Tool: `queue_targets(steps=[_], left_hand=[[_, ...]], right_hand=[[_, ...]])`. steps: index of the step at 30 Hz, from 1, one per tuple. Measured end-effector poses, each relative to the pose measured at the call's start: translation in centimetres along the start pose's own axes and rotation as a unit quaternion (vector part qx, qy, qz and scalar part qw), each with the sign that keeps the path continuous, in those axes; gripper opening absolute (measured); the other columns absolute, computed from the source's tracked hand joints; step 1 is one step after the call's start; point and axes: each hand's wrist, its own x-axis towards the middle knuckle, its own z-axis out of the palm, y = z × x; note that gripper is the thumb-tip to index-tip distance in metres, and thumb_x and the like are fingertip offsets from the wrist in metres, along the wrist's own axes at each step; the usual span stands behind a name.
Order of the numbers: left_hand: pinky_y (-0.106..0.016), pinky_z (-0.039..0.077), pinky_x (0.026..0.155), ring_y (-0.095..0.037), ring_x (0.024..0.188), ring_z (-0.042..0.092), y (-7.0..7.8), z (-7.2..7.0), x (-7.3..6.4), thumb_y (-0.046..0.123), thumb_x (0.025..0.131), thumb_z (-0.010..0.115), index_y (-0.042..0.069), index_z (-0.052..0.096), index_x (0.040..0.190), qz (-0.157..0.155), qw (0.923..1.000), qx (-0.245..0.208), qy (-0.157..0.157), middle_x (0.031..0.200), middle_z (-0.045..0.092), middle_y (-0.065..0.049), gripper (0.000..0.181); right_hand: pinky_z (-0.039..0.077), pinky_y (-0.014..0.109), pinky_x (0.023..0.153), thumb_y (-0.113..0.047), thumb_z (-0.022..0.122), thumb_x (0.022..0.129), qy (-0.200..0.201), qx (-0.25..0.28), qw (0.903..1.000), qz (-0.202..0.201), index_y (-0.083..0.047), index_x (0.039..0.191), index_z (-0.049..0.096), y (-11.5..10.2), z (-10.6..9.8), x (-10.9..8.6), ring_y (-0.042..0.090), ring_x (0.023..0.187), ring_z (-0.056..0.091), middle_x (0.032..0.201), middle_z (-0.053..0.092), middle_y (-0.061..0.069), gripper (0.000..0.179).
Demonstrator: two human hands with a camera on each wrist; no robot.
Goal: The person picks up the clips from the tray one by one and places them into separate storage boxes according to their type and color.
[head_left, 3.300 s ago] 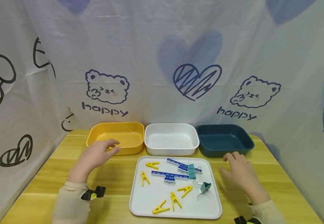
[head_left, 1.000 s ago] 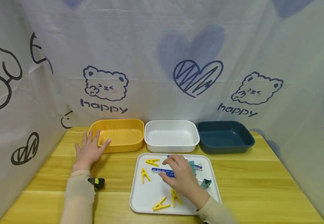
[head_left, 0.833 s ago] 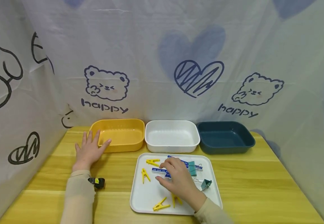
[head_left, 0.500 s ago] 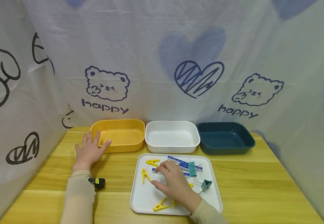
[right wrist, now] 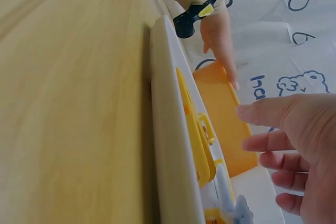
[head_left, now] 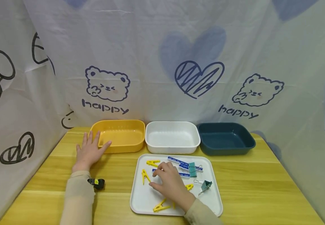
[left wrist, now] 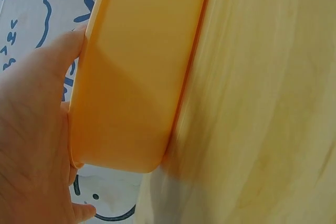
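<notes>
My left hand (head_left: 88, 154) rests on the near-left rim of the yellow bin (head_left: 128, 149), fingers spread; its thumb lies along the rim in the left wrist view. My right hand (head_left: 172, 184) hovers over the white tray (head_left: 140, 200), thumb and fingers apart and nothing between them. Near its fingertips lie a yellow clothespin (head_left: 145, 176) and another clothespin (head_left: 152, 162). Under the wrist is a third clothespin (head_left: 160, 207); other yellow pieces are partly hidden by the hand. Two blue ruler-printed clips, the farther blue clip (head_left: 176, 161) plainer to see, lie beyond it.
On the tray's right side are a teal binder clip (head_left: 192, 170) and a second binder clip (head_left: 206, 186) standing on edge. A white bin (head_left: 172, 149) and a dark teal bin (head_left: 227, 151) continue the row behind the tray. A printed curtain (head_left: 151, 93) hangs behind.
My left hand has come down onto the yellow bin's rim. My right hand has moved from right of the tray to over it, then drifted left and slightly nearer. The tray's pieces look unmoved.
</notes>
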Motion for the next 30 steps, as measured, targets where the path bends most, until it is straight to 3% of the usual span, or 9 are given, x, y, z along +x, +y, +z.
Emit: queue_targets(steps=[13,30], left_hand=[[-0.076,0.0,0.11,-0.043,0.149,-0.015,-0.9,0.2,0.3,0.075,0.091,0.032,0.009,0.007,0.157,0.019,0.9997,-0.016,0.007,0.163,-0.006,-0.021,0.097],[-0.075,-0.001,0.111,-0.042,0.149,-0.017,-0.9,0.1,0.4,0.073,0.092,0.035,0.008,0.006,0.157,0.022,0.9993,-0.03,0.003,0.163,-0.008,-0.021,0.097]], right_hand=[[0.038,0.027,0.074,-0.044,0.078,0.079,-0.042,-0.03,0.9981,0.033,-0.019,0.091,0.074,-1.2,0.8,1.7,0.014,0.09,0.043,0.096,0.054,-0.003,0.028],[0.039,0.029,0.075,-0.033,0.08,0.076,-0.047,-0.054,0.9957,0.058,-0.019,0.078,0.072,-1.2,1.8,2.4,0.015,0.089,0.044,0.093,0.057,-0.003,0.016]])
